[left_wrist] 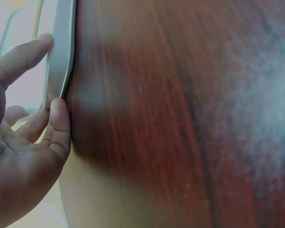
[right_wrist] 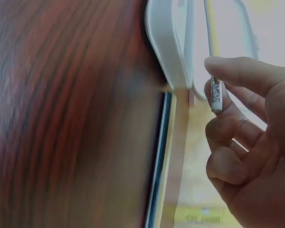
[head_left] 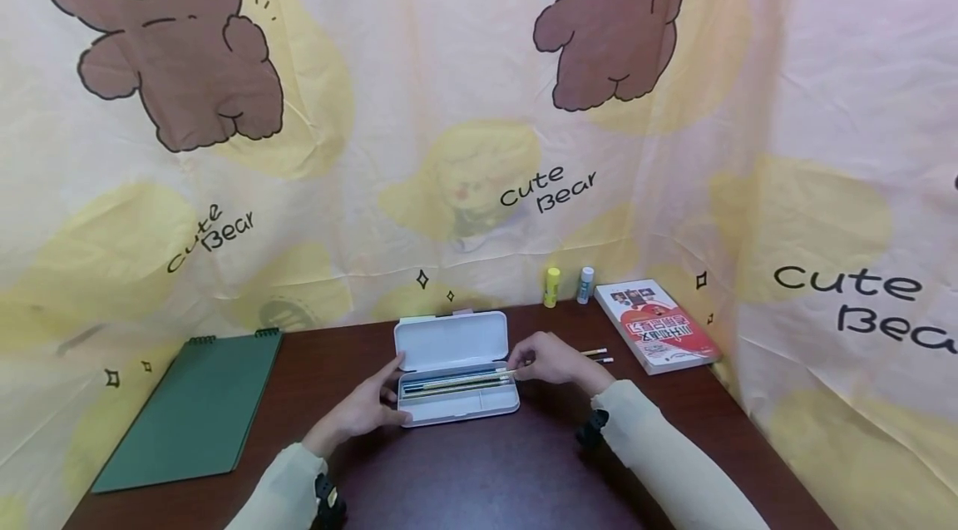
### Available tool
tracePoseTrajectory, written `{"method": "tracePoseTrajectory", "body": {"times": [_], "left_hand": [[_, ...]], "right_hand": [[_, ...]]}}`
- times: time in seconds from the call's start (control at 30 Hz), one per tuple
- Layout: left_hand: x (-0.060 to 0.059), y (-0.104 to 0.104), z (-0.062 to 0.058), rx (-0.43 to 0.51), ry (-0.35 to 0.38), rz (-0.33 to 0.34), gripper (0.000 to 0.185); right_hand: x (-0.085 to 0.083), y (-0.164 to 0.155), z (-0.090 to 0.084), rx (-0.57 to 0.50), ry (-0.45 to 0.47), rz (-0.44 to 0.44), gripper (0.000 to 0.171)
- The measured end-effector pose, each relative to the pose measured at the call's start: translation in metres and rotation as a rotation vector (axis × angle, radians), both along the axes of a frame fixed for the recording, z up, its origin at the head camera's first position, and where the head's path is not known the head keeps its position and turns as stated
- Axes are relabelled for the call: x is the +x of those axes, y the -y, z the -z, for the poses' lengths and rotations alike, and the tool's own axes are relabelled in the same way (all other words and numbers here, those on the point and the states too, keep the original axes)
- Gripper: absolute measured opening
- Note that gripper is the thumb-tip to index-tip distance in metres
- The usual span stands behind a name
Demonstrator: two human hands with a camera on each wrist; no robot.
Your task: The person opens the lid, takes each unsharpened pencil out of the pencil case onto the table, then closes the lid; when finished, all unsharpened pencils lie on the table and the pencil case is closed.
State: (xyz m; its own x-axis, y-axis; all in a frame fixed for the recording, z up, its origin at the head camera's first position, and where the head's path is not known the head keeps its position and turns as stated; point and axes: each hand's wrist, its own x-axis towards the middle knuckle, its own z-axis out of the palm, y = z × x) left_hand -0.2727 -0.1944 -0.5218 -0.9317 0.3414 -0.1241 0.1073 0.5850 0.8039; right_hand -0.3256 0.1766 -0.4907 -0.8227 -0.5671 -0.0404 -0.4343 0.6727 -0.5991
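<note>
An open white pencil case [head_left: 460, 412] lies on the dark wooden table [head_left: 486, 472], its lid tilted back toward the curtain. Several pens lie in its tray. My left hand [head_left: 367, 409] rests against the case's left end, thumb on the lid edge and straight fingers on the base; the left wrist view shows the fingers [left_wrist: 59, 123] touching the case's rim [left_wrist: 61, 52]. My right hand [head_left: 550, 359] pinches a yellow pencil [head_left: 464, 381] by its eraser end [right_wrist: 216, 97], and the pencil lies lengthwise over the tray. The case [right_wrist: 168, 47] shows beside the right hand [right_wrist: 256, 156].
A green spiral notebook [head_left: 195, 409] lies at the left. A red and white book [head_left: 659, 326] lies at the back right, with a yellow-capped glue stick [head_left: 551, 287] and a small blue-capped bottle [head_left: 585, 284] beside it. Two loose pencils [head_left: 599, 356] lie behind my right hand. A bear-print curtain hangs behind.
</note>
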Motion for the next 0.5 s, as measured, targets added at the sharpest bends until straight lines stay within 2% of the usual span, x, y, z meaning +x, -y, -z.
{"method": "tracePoseTrajectory", "body": {"times": [0.17, 0.5], "left_hand": [[0.000, 0.000, 0.000, -0.002, -0.003, -0.002, 0.108], [0.002, 0.001, -0.001, -0.007, 0.000, 0.001, 0.107]], "right_hand": [[-0.001, -0.019, -0.006, -0.018, 0.035, 0.066, 0.008], [-0.002, -0.061, -0.012, 0.014, -0.007, 0.144, 0.010]]}}
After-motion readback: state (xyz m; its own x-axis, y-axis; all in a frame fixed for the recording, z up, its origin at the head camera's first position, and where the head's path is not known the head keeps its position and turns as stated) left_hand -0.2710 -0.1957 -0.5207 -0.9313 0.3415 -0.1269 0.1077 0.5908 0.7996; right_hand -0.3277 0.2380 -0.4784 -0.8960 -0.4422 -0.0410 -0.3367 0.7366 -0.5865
